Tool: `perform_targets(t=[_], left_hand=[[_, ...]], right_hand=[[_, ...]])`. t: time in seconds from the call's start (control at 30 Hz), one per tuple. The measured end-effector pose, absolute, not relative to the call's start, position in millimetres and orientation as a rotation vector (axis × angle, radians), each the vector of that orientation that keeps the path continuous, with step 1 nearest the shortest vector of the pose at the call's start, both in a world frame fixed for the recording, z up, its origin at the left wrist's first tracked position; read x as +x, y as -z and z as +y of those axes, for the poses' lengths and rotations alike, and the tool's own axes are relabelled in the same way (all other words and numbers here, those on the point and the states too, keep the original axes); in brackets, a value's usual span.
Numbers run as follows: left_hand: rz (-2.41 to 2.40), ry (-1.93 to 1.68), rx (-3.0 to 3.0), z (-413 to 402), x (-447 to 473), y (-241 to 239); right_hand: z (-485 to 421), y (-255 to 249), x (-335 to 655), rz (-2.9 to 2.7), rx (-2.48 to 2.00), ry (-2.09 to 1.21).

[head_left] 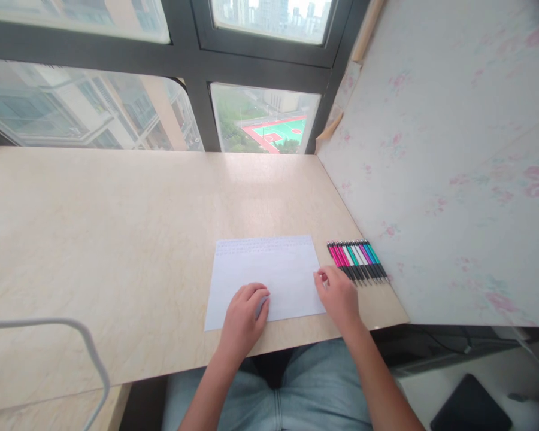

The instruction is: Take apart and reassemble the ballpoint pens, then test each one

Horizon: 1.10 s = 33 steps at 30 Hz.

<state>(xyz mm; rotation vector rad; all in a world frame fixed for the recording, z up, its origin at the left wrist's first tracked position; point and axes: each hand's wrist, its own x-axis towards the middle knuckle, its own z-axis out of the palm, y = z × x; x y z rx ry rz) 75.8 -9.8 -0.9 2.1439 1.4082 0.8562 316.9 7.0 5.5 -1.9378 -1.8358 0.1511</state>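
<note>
**Two hands on a sheet of paper, pens lined up to the right**

A white sheet of paper lies flat on the pale, marble-patterned counter, its long axis running left to right, with faint lines of writing along the far edge. The left hand rests palm down on the near left part of the sheet, fingers loosely together and holding nothing. The right hand sits at the sheet's right edge, fingers curled, the fingertips touching or just at the paper's border; whether it pinches the edge or only rests there is hard to tell from this angle.

Just to the right of the right hand lies a row of pens, side by side and touching, their long axes running near to far and tilted slightly to the right. The barrels are pink, white, green and blue at the far end, dark at the near end, smooth and slim. The right hand is clearly the nearer one to them; the left is well apart, across the sheet.

The counter is smooth and faintly glossy. A wall with faded floral paper stands on the right, and a dark-framed window runs along the far side.
</note>
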Motion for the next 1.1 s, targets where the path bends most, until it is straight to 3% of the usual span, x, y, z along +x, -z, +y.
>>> perform_targets(t=[0.27,0.87,1.1], left_hand=[[1.432,-0.828,2.206,-11,78,-1],[1.512,-0.802,2.227,-18,84,-1],[1.509,-0.798,2.195,-20,84,-2]], right_hand=[[-5,3,256,-1.963,-1.669,-0.255],[-5,20,264,-1.946,-1.600,-0.288],[4,21,316,-1.821,-1.873,-0.027]])
